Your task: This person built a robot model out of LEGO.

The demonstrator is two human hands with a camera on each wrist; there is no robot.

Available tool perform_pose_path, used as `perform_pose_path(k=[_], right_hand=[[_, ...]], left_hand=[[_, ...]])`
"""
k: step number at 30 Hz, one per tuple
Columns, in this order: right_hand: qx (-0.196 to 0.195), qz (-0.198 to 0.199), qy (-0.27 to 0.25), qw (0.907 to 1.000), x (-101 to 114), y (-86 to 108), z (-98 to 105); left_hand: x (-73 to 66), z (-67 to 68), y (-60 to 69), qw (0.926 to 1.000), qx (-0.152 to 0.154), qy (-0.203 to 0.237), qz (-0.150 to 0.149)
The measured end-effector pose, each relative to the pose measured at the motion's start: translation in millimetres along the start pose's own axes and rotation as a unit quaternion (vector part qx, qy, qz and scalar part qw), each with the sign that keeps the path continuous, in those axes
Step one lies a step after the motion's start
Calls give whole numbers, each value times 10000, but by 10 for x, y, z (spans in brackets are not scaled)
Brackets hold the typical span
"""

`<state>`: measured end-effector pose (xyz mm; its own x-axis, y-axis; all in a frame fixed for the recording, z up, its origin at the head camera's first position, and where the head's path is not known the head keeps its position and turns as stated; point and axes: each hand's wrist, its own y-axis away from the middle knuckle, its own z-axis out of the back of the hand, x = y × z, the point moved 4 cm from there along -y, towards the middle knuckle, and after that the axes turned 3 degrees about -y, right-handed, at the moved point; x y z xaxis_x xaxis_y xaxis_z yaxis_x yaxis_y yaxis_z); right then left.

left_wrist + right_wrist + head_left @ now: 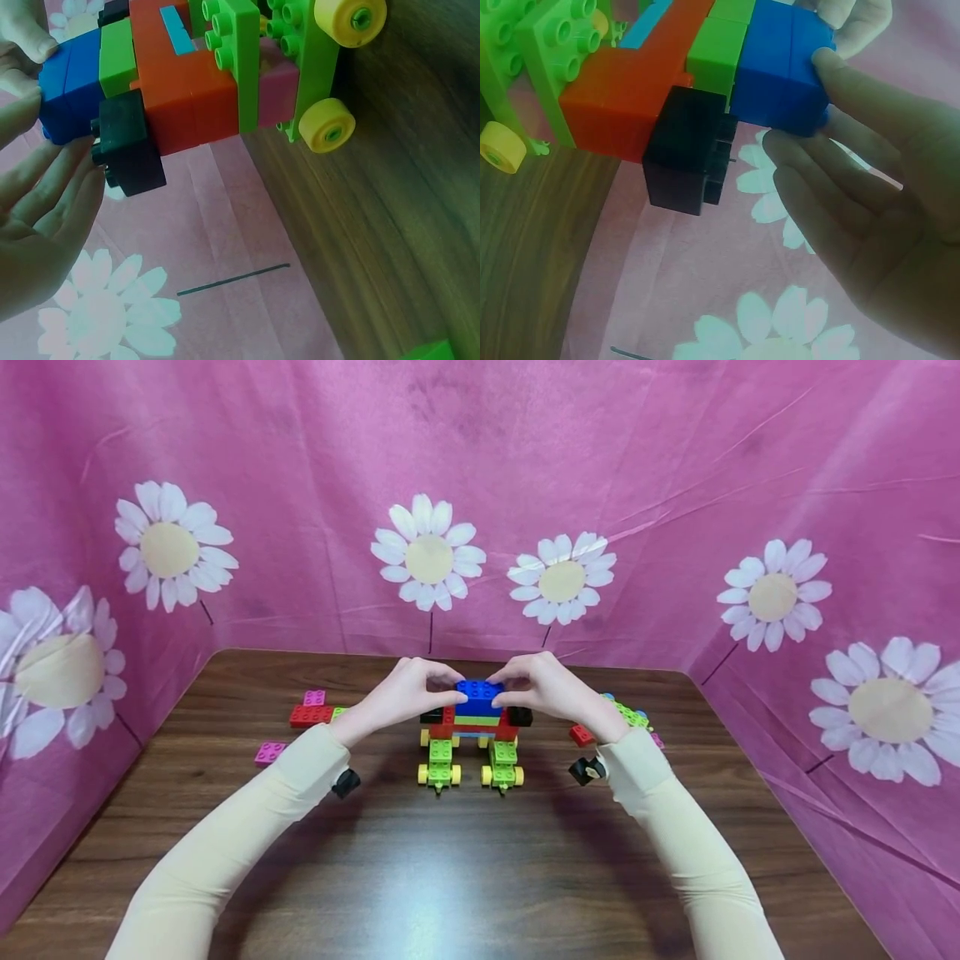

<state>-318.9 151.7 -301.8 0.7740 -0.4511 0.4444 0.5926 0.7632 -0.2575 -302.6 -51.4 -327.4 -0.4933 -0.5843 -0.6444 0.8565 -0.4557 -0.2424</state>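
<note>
The left hand [405, 689] and right hand [543, 682] pinch opposite ends of the boxy blue plastic blocks [478, 704], which sit on light green plastic blocks [118, 58] atop a red plastic toy [180, 116] with round yellow wheels [328, 125], probably so everything stays straight.

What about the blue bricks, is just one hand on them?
No, the left hand and the right hand both pinch the blue bricks between thumb and fingers.

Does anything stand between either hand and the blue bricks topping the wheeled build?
Nothing visible does: the left hand and right hand both grip the blue bricks directly. The black bricks jut out lower, on either side.
</note>
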Motion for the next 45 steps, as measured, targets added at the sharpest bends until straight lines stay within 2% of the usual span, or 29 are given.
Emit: perform_pose_path(k=[8, 11, 22, 29, 35, 40, 45], right_hand=[[85, -15, 256, 9996, 40, -9, 8], [76, -49, 246, 9997, 37, -8, -2], [-4, -142, -234, 9996, -46, 14, -35], [57, -22, -61, 10000, -25, 1, -25], [85, 8, 23, 10000, -11, 18, -28], [-125, 120, 89, 9998, -7, 47, -31], [-281, 64, 2, 9996, -41, 79, -71]], left_hand=[[-11, -96, 77, 9990, -408, 121, 116], [4, -101, 88, 9987, -467, 164, 133], [42, -52, 25, 9996, -104, 149, 217], [11, -43, 23, 9998, 17, -40, 209], [-15, -27, 13, 9998, 70, -164, 65], [-19, -32, 14, 9998, 132, -167, 59], [-14, -38, 22, 9997, 126, -210, 69]])
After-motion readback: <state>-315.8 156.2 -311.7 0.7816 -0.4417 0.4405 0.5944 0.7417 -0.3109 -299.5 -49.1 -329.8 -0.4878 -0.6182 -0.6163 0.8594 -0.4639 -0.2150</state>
